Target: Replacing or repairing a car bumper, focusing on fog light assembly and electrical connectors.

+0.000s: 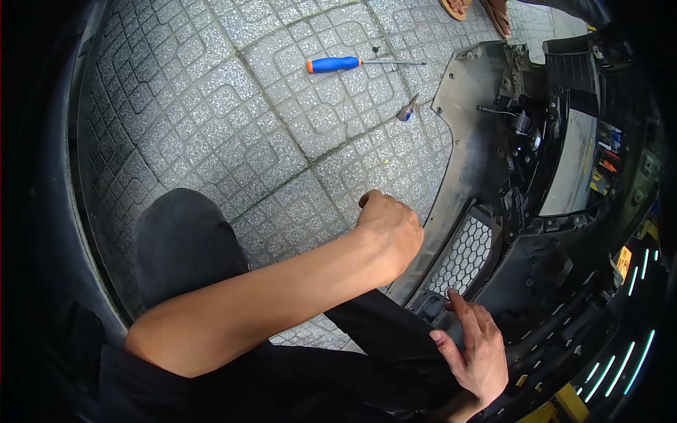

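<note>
My left forearm crosses the middle, and my left hand (391,233) is closed above the tiled floor beside a large dark plastic vehicle panel (462,148); whatever its fingers hold, if anything, is hidden. My right hand (474,349) is at the panel's lower part, thumb and fingers apart, a fingertip at the lower end of a honeycomb mesh grille (465,250). A round lamp-like part with a cable (529,130) is mounted on the panel's upper part.
A blue screwdriver with orange end (335,64) and a small pointed blue-grey tool (406,111) lie on the floor (275,141). Another person's sandaled feet (499,15) are at the top. My dark-clad knee (187,240) is at left, beside a dark edge (88,225).
</note>
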The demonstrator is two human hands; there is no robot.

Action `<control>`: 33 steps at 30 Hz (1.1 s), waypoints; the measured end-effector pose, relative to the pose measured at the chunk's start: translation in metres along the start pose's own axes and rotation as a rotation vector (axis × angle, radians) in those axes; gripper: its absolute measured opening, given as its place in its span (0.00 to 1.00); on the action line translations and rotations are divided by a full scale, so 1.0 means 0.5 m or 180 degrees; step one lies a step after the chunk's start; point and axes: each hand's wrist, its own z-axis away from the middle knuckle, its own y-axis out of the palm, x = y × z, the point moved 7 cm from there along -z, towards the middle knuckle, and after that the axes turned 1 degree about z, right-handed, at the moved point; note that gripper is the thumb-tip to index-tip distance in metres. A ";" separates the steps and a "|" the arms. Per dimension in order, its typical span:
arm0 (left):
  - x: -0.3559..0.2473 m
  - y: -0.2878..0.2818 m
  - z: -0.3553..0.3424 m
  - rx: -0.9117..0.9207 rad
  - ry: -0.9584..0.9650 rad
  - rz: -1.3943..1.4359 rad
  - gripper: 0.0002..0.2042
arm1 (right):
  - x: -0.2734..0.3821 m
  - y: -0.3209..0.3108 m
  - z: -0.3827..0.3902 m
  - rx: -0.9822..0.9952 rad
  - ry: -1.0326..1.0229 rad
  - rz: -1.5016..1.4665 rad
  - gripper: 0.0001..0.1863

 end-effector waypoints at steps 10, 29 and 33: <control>0.018 0.003 0.010 -0.0225 -0.0043 0.0114 0.14 | 0.021 -0.022 0.001 -0.0068 -0.0178 0.0072 0.34; 0.009 -0.005 0.009 -0.0151 0.0022 0.0152 0.14 | 0.013 -0.021 0.011 -0.0060 -0.0006 0.0047 0.36; 0.008 -0.003 0.002 -0.0057 -0.0178 -0.0082 0.17 | 0.010 -0.021 0.012 -0.0026 0.0075 0.0017 0.36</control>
